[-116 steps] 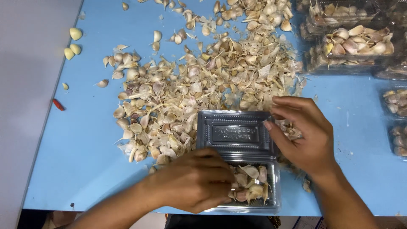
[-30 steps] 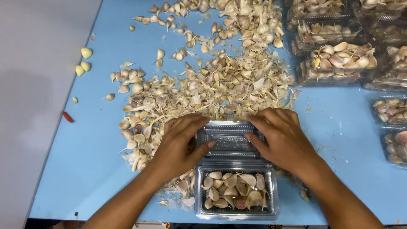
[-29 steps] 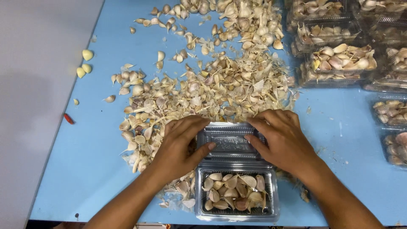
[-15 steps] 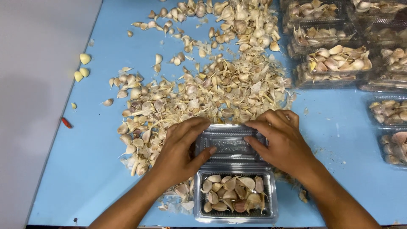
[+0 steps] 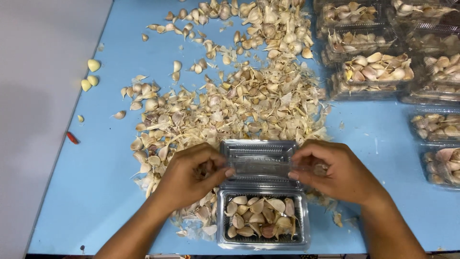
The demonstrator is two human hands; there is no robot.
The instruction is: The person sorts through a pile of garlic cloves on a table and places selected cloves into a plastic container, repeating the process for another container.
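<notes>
While I look down from the head camera, both hands sit on one clear clamshell box.
Box: the clear plastic clamshell box (image 5: 261, 211) lies at the near edge of the blue table (image 5: 96, 192), its tray full of garlic cloves (image 5: 258, 218).
Lid: the hinged lid (image 5: 258, 160) stands between my hands (half raised, I think).
Left hand: my left hand (image 5: 189, 175) pinches the lid's left edge, fingers curled.
Right hand: my right hand (image 5: 340, 172) pinches the right edge likewise.
Behind: the loose garlic pile (image 5: 230, 103) lies just beyond the lid.

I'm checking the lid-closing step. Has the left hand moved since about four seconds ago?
Yes. The left hand has gone from the filled tray half up to the lid's left edge, nearer the garlic pile.
</notes>
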